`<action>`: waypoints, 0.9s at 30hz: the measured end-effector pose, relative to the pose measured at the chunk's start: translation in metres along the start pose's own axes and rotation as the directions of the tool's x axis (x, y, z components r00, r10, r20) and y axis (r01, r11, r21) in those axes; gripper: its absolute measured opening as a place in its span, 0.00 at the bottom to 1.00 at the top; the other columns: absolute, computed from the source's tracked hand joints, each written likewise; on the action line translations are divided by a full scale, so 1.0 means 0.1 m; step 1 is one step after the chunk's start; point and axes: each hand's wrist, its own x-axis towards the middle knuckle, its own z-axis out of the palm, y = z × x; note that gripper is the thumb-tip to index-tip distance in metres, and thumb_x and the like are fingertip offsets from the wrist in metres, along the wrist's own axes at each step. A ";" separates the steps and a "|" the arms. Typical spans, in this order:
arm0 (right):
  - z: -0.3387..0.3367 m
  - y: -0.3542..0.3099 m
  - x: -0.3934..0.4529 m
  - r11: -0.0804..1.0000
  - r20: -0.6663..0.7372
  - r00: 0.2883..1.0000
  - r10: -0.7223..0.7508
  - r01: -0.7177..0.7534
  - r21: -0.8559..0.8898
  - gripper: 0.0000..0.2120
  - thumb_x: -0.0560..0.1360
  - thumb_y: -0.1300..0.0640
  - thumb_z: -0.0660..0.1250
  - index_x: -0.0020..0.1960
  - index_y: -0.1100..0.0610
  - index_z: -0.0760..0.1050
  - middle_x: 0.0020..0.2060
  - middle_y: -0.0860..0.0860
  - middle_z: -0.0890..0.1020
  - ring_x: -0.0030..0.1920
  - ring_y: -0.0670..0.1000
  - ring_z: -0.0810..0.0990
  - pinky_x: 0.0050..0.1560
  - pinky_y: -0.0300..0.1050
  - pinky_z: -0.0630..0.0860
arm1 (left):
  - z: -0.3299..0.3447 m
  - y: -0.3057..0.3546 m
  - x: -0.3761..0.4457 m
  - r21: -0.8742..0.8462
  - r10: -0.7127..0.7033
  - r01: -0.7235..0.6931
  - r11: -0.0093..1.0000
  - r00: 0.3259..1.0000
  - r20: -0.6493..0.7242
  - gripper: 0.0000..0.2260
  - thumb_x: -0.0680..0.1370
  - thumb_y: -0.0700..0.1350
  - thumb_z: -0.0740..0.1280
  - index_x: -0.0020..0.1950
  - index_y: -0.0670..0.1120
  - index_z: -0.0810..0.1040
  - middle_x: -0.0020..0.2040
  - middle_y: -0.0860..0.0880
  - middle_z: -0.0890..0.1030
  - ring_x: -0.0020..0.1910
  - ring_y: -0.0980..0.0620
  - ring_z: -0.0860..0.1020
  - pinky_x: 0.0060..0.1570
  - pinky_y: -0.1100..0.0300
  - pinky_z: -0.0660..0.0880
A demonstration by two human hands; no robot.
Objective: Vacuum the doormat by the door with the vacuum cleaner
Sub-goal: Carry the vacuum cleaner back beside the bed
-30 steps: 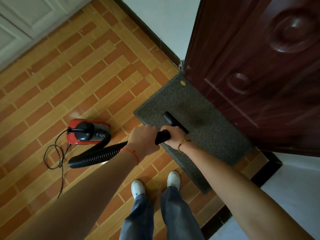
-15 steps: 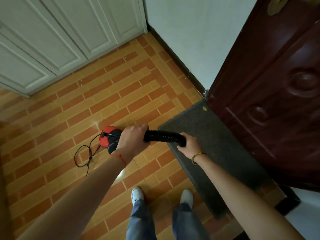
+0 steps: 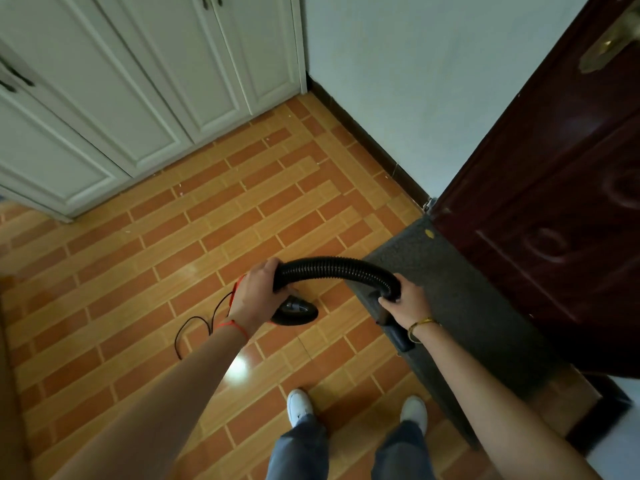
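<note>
A person stands on a tiled floor (image 3: 207,237) with both hands wrapped around a black vacuum hose (image 3: 332,270); the left hand (image 3: 258,294) grips it near the vacuum cleaner (image 3: 294,310), mostly hidden below that hand, while the right hand (image 3: 405,301) clasps the nozzle (image 3: 398,336) end. The doormat (image 3: 467,306) lies to the person's right, directly under the right hand, the nearer one; its long axis runs along the foot of the dark door (image 3: 554,237), which bounds its far edge. Open tile lies to the left; the nozzle appears to point back toward the person's feet, over the mat's near edge.
</note>
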 end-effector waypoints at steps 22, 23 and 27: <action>0.94 -0.75 0.81 0.988 -0.157 0.979 0.129 -0.114 0.099 0.17 0.74 0.59 0.71 0.61 0.61 0.75 0.52 0.57 0.82 0.54 0.57 0.81 0.48 0.45 0.76 | 0.59 -1.36 0.88 -0.402 -0.422 0.479 0.780 0.878 0.227 0.27 0.75 0.41 0.70 0.71 0.43 0.64 0.60 0.42 0.78 0.54 0.42 0.78 0.51 0.50 0.78; 0.97 -0.76 0.90 0.987 -0.164 0.976 0.140 -0.124 0.106 0.17 0.74 0.59 0.71 0.61 0.61 0.75 0.52 0.58 0.82 0.54 0.57 0.81 0.49 0.46 0.77 | 0.64 -1.38 0.98 -0.410 -0.423 0.490 0.769 0.872 0.248 0.27 0.75 0.41 0.70 0.71 0.43 0.64 0.61 0.42 0.77 0.54 0.42 0.79 0.52 0.49 0.78; 1.08 -0.79 1.18 0.984 -0.190 0.969 0.157 -0.137 0.115 0.17 0.74 0.57 0.72 0.60 0.61 0.75 0.51 0.57 0.83 0.51 0.57 0.82 0.48 0.50 0.80 | 0.86 -1.42 1.26 -0.400 -0.466 0.553 0.731 0.833 0.300 0.27 0.76 0.40 0.69 0.72 0.41 0.61 0.60 0.39 0.76 0.55 0.38 0.78 0.51 0.50 0.77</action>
